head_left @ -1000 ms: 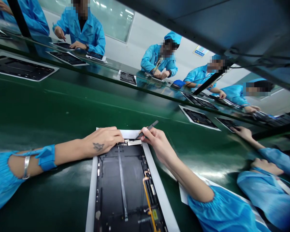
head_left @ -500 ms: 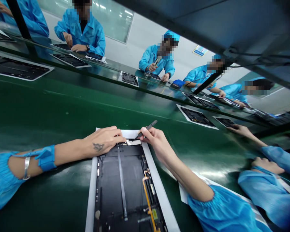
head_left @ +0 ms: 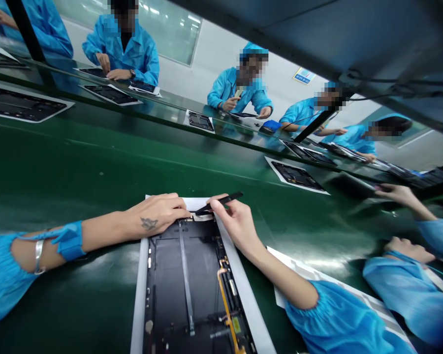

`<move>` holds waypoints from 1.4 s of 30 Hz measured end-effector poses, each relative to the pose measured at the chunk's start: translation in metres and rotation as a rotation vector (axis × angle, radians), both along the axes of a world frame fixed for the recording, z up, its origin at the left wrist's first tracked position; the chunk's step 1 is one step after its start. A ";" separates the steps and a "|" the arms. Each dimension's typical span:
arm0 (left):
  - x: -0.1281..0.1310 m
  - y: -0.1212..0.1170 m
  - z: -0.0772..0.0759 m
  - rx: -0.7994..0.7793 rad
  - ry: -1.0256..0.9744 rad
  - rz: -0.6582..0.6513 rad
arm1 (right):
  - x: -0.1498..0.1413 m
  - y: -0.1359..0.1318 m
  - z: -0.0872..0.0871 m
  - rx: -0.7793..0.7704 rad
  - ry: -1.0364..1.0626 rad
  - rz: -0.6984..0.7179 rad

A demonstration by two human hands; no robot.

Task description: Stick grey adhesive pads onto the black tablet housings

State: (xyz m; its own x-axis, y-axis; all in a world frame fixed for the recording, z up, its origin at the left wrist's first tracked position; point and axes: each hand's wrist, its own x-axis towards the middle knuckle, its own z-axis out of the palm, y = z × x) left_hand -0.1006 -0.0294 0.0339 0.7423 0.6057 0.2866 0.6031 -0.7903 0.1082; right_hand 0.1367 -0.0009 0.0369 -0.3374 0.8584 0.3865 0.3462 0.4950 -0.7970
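In the head view, an open black tablet housing (head_left: 205, 265) lies on a white sheet (head_left: 139, 300) in front of me. A grey strip runs down its middle and an orange flex cable (head_left: 225, 295) along its right side. My left hand (head_left: 158, 215) rests over the far left corner, fingers bent together at the housing's top edge; what they pinch is hidden. My right hand (head_left: 239, 223) grips black tweezers (head_left: 229, 198), their tip down at a small pale strip (head_left: 204, 217) on that edge, close to my left fingertips.
A sheet with grey stripes (head_left: 339, 290) lies to the right, partly under my right sleeve. A neighbour's hand (head_left: 400, 194) holds a blurred dark panel (head_left: 354, 187). Beyond, more housings (head_left: 297, 176) lie on sheets along the green bench (head_left: 125, 157). Co-workers sit opposite; a shelf (head_left: 310, 34) hangs overhead.
The tweezers have tilted flatter and their tip has shifted slightly left towards my left fingers. My left hand has barely moved. The neighbour at right has lifted a panel.
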 end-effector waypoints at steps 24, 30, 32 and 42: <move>0.000 0.002 -0.001 0.050 -0.007 -0.029 | 0.000 -0.006 -0.004 0.268 -0.139 0.190; 0.007 0.006 0.000 0.024 0.029 -0.052 | 0.006 -0.005 0.002 0.072 -0.079 0.123; 0.008 0.008 -0.007 0.046 0.015 -0.047 | 0.012 -0.004 0.004 -0.053 -0.016 0.012; 0.006 0.007 -0.005 0.031 -0.026 -0.094 | 0.029 0.009 -0.003 -0.391 0.172 -0.146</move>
State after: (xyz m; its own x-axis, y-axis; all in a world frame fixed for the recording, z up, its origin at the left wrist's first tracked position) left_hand -0.0947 -0.0228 0.0293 0.7877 0.5241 0.3239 0.5231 -0.8466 0.0979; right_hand 0.1654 0.0077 0.0339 -0.1610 0.9849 0.0633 0.2363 0.1007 -0.9664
